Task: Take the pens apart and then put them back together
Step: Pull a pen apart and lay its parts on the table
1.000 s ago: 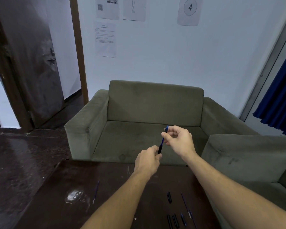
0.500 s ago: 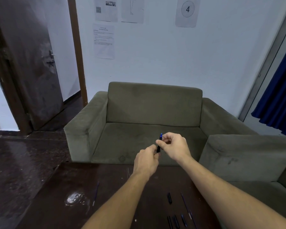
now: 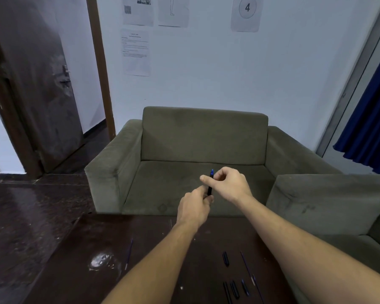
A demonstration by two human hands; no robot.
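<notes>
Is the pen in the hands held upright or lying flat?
Nearly upright, leaning slightly. The left hand grips the lower end of the pen, the right hand pinches it higher up, and its blue end points up.

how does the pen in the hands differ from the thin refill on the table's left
The pen stands nearly upright, gripped by the left hand below and the right hand above; the thin refill lies flat on the table, untouched. The pen is thicker, black with a blue top; the thin refill is slimmer. Both are slender.

The left hand (image 3: 194, 207) covers the lower end of the pen (image 3: 210, 184).
</notes>
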